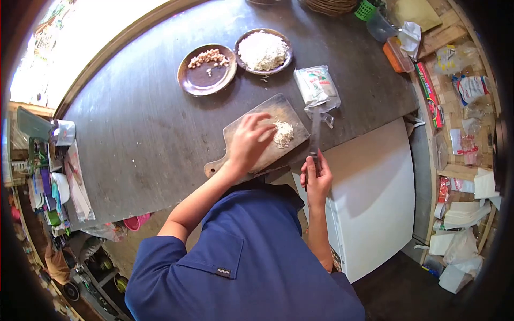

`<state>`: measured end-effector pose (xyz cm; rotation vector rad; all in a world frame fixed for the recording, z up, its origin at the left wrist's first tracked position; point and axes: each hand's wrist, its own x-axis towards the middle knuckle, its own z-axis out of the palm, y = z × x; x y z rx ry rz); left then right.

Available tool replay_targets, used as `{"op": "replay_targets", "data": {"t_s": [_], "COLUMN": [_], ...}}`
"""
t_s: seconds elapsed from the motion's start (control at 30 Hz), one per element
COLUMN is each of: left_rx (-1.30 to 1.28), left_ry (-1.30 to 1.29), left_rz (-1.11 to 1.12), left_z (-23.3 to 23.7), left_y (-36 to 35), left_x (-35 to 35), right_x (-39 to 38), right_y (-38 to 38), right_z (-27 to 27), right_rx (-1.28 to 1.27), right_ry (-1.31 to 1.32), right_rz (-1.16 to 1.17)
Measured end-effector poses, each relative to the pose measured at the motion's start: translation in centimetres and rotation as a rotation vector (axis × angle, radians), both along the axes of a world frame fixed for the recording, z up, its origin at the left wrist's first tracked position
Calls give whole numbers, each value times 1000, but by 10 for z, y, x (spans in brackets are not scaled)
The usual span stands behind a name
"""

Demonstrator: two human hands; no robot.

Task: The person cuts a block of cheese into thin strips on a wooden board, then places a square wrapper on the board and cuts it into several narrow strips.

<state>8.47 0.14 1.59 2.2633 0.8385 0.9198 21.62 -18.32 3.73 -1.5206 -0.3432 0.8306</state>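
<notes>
My left hand (249, 140) hovers over a wooden cutting board (243, 127), fingers apart and slightly curled, holding nothing that I can see. Close to its fingertips lies a small heap of pale, finely chopped shreds (283, 134) on the board. My right hand (317, 176) is closed around the handle of a knife (315, 131). The blade points away from me, just off the board's right end. Beyond the blade's tip lies a clear plastic packet (317, 85) with white contents.
At the back, a brown plate (206, 88) bears small tan pieces, beside a second plate (290, 57) heaped with pale shreds. A white chest-like surface (375, 187) stands right of the table (139, 139). Bags, boxes and an orange container (395, 56) line the right wall.
</notes>
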Motion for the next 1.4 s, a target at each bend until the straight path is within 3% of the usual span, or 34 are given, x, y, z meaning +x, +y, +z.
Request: {"op": "replay_targets", "data": {"t_s": [0.2,0.47,0.53,0.73,1.4], "left_rx": [442,689,485,340,138], "left_ry": [193,394,331,369,415], "left_rz": [-284,-105,-239,-247,-212], "left_z": [7,-13,-13,-9,-17], "left_y": [14,61,73,76,78], "left_x": [113,178,176,177,180], "right_x": [11,7,8,17,21], "right_y": [-1,-10,-14,-18,-16], "right_z": [-19,-22,-22,-30,-35], "right_rx": [26,35,-12,-25,24], "right_ry": [89,91,95,93,139], "right_rz": [-251,-311,-299,-265,-203]}}
